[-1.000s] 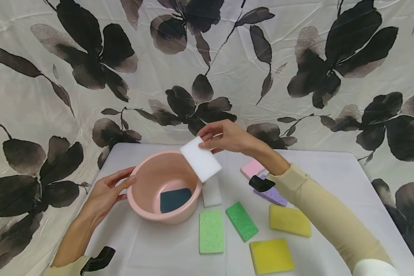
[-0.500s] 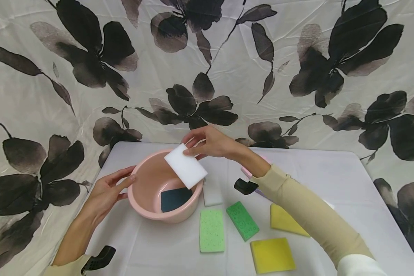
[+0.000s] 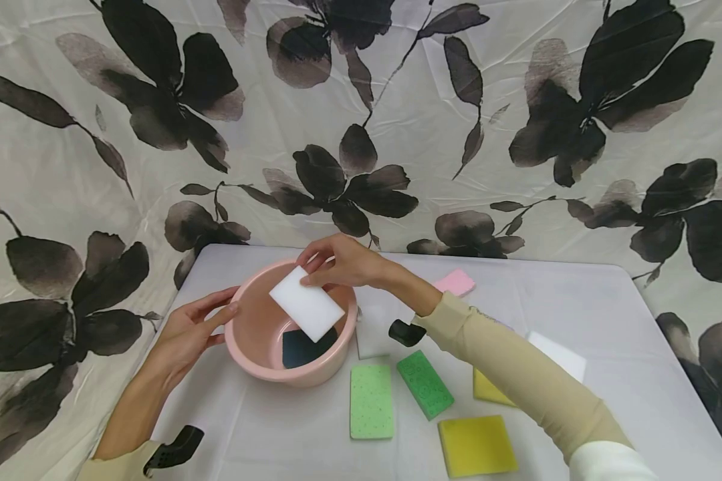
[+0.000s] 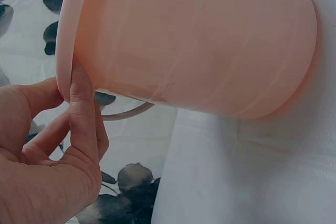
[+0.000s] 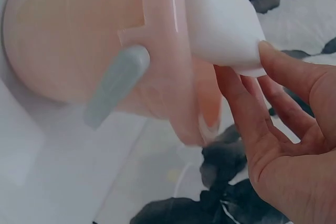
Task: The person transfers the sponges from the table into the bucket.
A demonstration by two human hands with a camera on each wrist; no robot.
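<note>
A pink bucket [image 3: 259, 361] stands at the back left of the table. My left hand [image 3: 188, 334] pinches its left rim between thumb and fingers, which the left wrist view shows closely [image 4: 63, 140]. My right hand [image 3: 339, 264] holds a white sponge [image 3: 307, 304] by one corner, tilted over the bucket's mouth. The right wrist view has thumb and fingers on the edge of that white sponge [image 5: 223, 30], just past the rim. Inside the bucket lies a dark blue sponge [image 3: 301, 351], partly covered by the white one.
Right of the bucket lie light green [image 3: 371, 402], dark green [image 3: 424, 385] and yellow [image 3: 478, 446] sponges. A white sponge [image 3: 373, 334] sits against the bucket. The right sleeve [image 3: 517, 367] partly covers another yellow sponge [image 3: 489, 386] and a white one [image 3: 559, 356]. A pink sponge [image 3: 456, 282] lies farther back.
My right hand has moved left and down, carrying the white sponge from the bucket's right rim to over its mouth. My left hand has stayed on the rim.
</note>
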